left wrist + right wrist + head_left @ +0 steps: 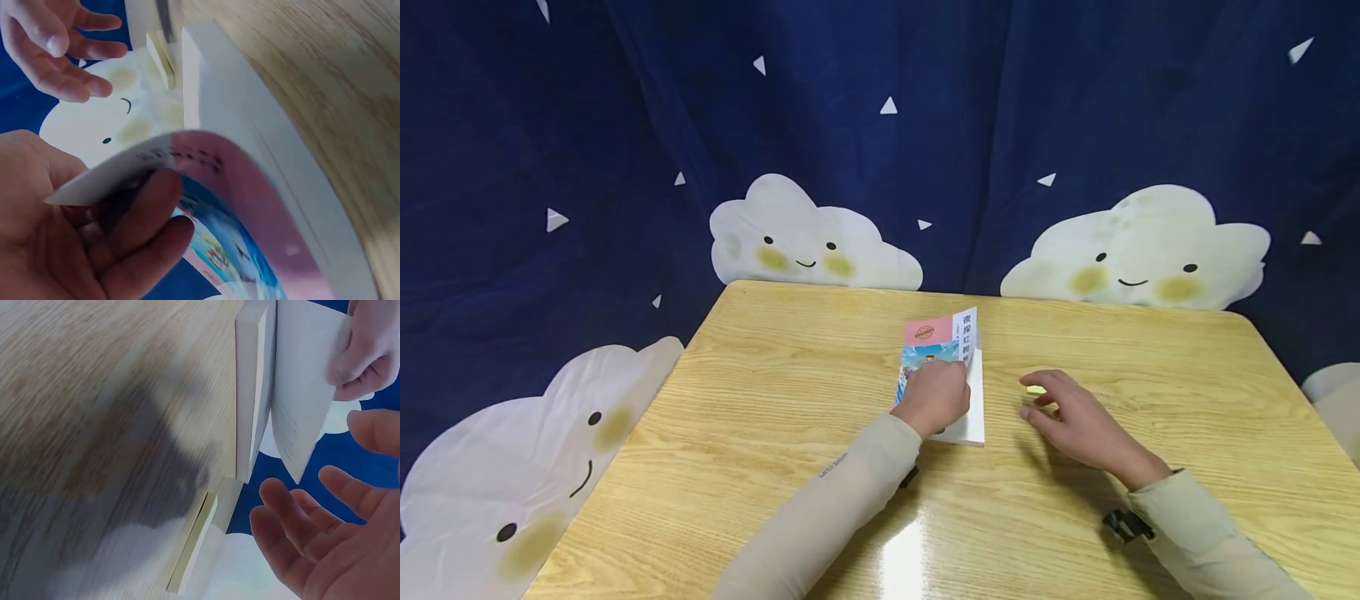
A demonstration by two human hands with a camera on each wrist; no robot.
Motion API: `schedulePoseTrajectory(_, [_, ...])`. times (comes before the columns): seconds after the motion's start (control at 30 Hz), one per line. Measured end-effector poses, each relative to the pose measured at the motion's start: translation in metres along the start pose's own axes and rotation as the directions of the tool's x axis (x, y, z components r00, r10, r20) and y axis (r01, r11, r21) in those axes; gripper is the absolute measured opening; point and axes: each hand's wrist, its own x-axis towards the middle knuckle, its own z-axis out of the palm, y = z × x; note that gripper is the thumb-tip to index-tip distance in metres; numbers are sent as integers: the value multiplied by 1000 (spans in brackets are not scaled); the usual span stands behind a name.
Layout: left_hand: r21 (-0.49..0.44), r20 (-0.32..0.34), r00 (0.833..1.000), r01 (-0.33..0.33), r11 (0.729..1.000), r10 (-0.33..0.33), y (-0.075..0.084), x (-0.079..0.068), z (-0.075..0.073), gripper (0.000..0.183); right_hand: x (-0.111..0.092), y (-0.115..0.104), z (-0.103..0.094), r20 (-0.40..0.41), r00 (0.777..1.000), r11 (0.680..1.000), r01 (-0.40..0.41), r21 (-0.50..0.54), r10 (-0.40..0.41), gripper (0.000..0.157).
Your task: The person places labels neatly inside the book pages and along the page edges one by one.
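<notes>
A paperback book point(928, 331) with a pink and blue illustrated cover lies on the wooden table. My left hand point(934, 397) pinches the free edge of its front cover point(240, 181) and holds it partly lifted, bent in a curve. White pages point(976, 417) show beneath the raised cover. To the right of the book, my right hand point(1078, 425) hovers above the table with fingers loosely bent and nothing in them. A small pale yellow pad point(192, 544), like sticky notes, lies by its fingertips, apart from the book; the fingers partly hide it in the head view.
The light wood table point(775, 375) ends at a dark blue curtain point(955, 150) printed with smiling clouds and white triangles. A bright light reflection point(904, 558) shows near the table's front. Black wrist straps point(1127, 527) sit by the sleeves.
</notes>
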Motion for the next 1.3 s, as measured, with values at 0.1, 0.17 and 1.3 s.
schedulePoseTrajectory(0.1, [15, -28, 999, -37, 999, 38, 3, 0, -1, 26, -1, 1, -1, 12, 1000, 1000, -13, 10, 13, 37])
schedulePoseTrajectory(0.17, [3, -39, 998, -44, 999, 44, 6, 0, -2, 25, -1, 2, -2, 18, 1000, 1000, -20, 22, 20, 37])
schedulePoseTrajectory(1.3, [-328, -114, 980, 117, 938, -162, -48, -34, -35, 28, 7, -1, 1, 79, 996, 999, -35, 5, 34, 36])
